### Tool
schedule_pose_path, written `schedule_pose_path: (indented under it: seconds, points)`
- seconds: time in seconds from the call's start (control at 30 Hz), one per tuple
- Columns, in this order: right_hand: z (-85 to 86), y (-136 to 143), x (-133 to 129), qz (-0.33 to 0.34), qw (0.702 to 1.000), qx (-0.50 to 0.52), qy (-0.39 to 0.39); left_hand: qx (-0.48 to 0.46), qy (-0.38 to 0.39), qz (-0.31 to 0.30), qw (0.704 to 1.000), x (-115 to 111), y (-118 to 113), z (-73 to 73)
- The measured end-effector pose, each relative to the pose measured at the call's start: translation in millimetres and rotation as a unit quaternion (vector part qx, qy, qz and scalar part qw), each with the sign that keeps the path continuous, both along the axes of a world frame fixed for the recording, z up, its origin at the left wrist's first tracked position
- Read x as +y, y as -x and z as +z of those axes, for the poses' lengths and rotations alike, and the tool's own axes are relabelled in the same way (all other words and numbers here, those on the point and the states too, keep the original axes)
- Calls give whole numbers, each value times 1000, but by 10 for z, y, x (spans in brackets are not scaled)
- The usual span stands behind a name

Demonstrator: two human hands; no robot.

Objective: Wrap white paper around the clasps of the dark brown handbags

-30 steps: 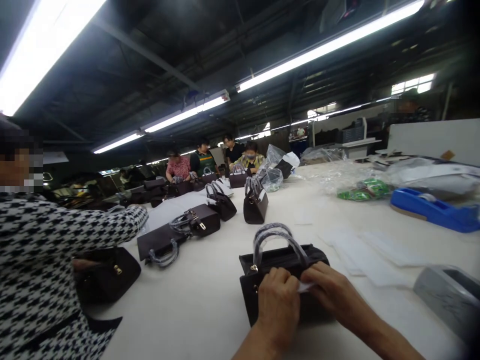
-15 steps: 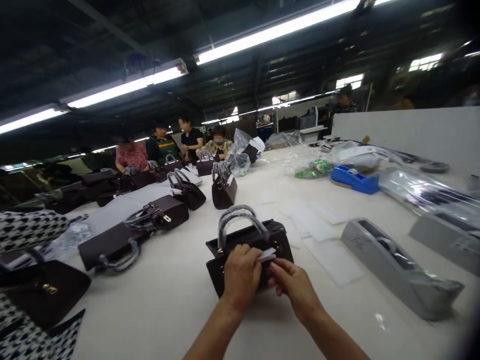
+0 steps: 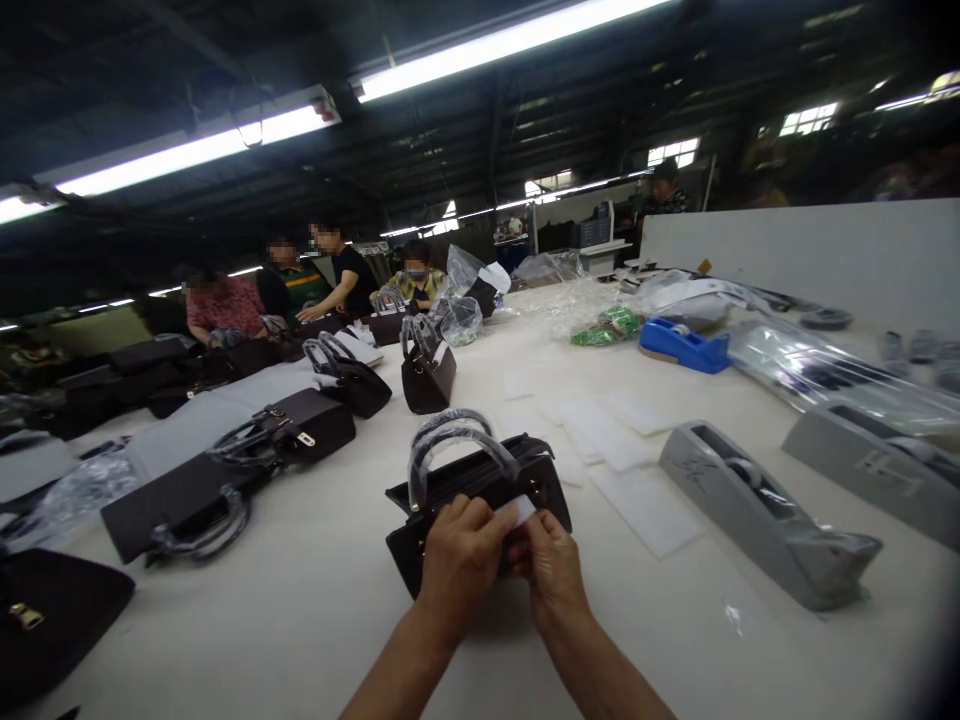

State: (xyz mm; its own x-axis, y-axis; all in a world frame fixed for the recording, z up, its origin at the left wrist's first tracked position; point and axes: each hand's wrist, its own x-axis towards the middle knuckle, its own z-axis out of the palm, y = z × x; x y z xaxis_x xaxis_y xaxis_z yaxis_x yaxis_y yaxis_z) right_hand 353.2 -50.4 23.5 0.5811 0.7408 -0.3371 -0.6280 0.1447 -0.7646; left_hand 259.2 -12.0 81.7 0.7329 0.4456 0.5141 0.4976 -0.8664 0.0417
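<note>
Standing on the white table (image 3: 315, 620) right in front of the person, a dark handbag (image 3: 484, 480) tilts slightly, its twin handles (image 3: 452, 418) upright and already sheathed in clear film. Against or just before its front face, a small white slip (image 3: 523, 510) is in hand; whether any of it is fastened to the bag I cannot tell. The left hand (image 3: 461, 555) has its fingers curled, thumb and forefinger closed on the slip's left part; the right hand (image 3: 553, 565) pinches the near right edge between its fingertips. So the film covering looks done, the slip work only partway (the fingers hide how it sits). To the right lie loose white sheets (image 3: 645, 510), untouched, then a grey tape dispenser (image 3: 720, 500) and, farther off, a blue tape dispenser (image 3: 682, 347). Beyond the handbag stands another bag (image 3: 427, 382), its handles wrapped too; left of it, more dark bags (image 3: 180, 500) lie about.
</note>
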Motion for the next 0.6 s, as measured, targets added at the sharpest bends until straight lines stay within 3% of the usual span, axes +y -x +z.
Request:
schedule_pose_path:
  seconds: [0.17, 0.3, 0.43, 0.6]
  points:
    - [-45, -103, -40, 42, 998, -1, -35, 45, -112, -30, 992, 27, 19, -29]
    - [-45, -185, -102, 83, 994, -25, -64, 66, -151, -20, 986, 14, 30, -65]
    - [-1, -226, -157, 127, 985, -74, -92, 75, -119, -5, 990, -38, 34, -49]
    - [-3, -237, -151, 113, 979, -153, -68, 54, -25, 15, 998, -81, 12, -1]
